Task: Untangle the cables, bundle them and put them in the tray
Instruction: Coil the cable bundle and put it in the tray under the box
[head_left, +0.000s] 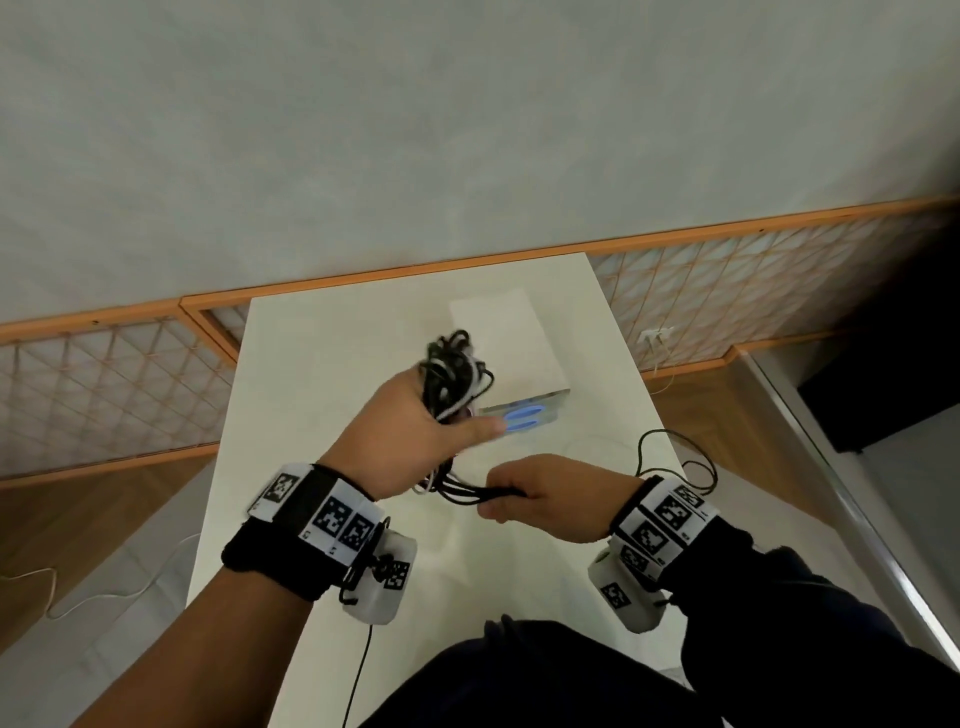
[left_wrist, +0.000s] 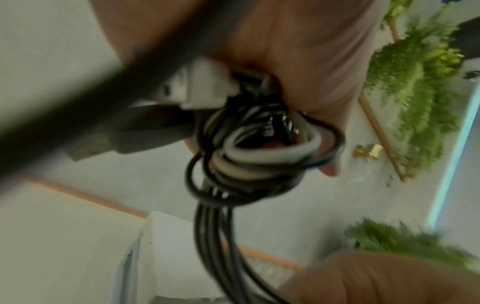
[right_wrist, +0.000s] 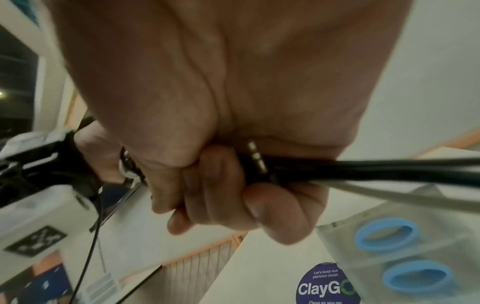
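Note:
My left hand (head_left: 421, 431) is raised over the white table (head_left: 322, 395) and grips a coiled bundle of black and white cables (head_left: 453, 375). In the left wrist view the coil (left_wrist: 259, 162) sits under my curled fingers (left_wrist: 306, 67), with a white plug (left_wrist: 202, 90) and a black plug (left_wrist: 130, 139) sticking out. Black strands (head_left: 465, 491) run from the bundle to my right hand (head_left: 530, 496), which is clenched round them. A metal jack plug (right_wrist: 257, 158) shows in that fist (right_wrist: 221, 195). The clear tray (head_left: 550, 395) with blue oval rings (head_left: 522, 415) stands just beyond the bundle.
A loose black cable loop (head_left: 675, 452) lies on the table near my right wrist. A round ClayGo sticker (right_wrist: 324, 286) is on the tabletop by the tray (right_wrist: 345, 232). An orange-framed lattice railing (head_left: 130, 384) runs behind the table. The table's right edge is close to my right arm.

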